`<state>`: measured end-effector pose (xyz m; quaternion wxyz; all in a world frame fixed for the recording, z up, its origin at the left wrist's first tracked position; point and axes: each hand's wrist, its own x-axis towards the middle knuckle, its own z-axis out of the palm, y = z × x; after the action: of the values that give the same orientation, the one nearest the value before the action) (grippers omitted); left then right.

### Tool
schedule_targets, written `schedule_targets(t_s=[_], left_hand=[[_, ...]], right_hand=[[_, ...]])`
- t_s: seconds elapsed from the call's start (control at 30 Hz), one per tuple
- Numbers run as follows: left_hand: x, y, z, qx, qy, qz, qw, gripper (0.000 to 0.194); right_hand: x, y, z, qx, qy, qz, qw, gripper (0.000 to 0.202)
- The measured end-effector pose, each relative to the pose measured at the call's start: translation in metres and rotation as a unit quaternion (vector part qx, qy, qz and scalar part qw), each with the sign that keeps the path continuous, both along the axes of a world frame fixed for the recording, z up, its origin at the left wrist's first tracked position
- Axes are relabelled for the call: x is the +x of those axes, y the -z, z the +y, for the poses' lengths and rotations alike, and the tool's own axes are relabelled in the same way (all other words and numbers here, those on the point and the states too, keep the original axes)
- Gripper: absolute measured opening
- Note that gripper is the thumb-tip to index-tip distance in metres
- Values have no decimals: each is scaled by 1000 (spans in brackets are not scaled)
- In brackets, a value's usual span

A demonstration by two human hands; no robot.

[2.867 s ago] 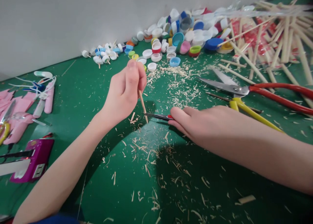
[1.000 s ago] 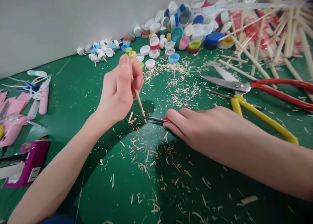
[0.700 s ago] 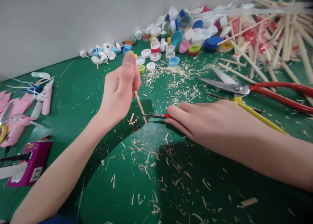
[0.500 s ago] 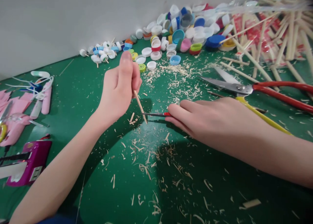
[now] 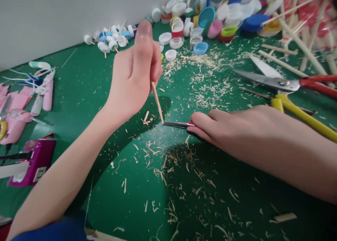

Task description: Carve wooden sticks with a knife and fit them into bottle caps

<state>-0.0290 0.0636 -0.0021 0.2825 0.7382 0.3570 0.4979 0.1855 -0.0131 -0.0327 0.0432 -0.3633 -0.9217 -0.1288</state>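
Note:
My left hand (image 5: 139, 65) is closed round a thin wooden stick (image 5: 158, 104), which slants down with its lower tip at the green table (image 5: 110, 202). In my closed right hand (image 5: 223, 128) is a small craft knife (image 5: 179, 124) with a red handle, mostly hidden by the fingers. Its blade points left and touches the stick close to the lower tip. Curled wood shavings (image 5: 158, 174) lie scattered below and around both hands.
Bottle caps (image 5: 206, 18) are heaped at the back, with caps on short sticks (image 5: 113, 40) to their left. Scissors (image 5: 284, 83) and wooden sticks (image 5: 300, 54) lie at right. A purple power strip (image 5: 44, 163) and pink glue guns (image 5: 48, 90) are at left.
The knife blade has slid down the stick to its lower tip. The view has moved closer, so the caps and scissors appear larger and farther up and right.

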Motion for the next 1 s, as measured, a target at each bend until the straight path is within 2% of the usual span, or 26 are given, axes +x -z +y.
schedule_targets(t_s=[0.1, 0.2, 0.37, 0.57, 0.73, 0.87, 0.93, 1.0], left_hand=[[0, 2, 2, 0, -1, 2, 1000, 62], [0, 0, -1, 13, -6, 9, 1000, 62], [-1, -7, -10, -22, -47, 100, 994, 60], [0, 2, 1, 57, 2, 27, 998, 61], [2, 4, 2, 54, -22, 26, 998, 63], [1, -7, -10, -7, -59, 76, 995, 62], [1, -11, -13, -39, -63, 108, 991, 60], [2, -10, -12, -23, -52, 106, 993, 60]], right_hand=[[0, -2, 0, 18, -2, -13, 1000, 33], [-2, -13, 3, 28, -9, -16, 999, 34], [-6, -18, 0, 13, 26, -19, 999, 35], [-4, -11, -9, -8, 9, -25, 1000, 33], [-6, -10, -8, 59, 34, -16, 998, 35], [-8, -12, -11, 26, 5, -32, 999, 30], [-7, -16, -10, 32, 18, -33, 999, 28], [-6, -21, -8, 55, 50, -35, 997, 26]])
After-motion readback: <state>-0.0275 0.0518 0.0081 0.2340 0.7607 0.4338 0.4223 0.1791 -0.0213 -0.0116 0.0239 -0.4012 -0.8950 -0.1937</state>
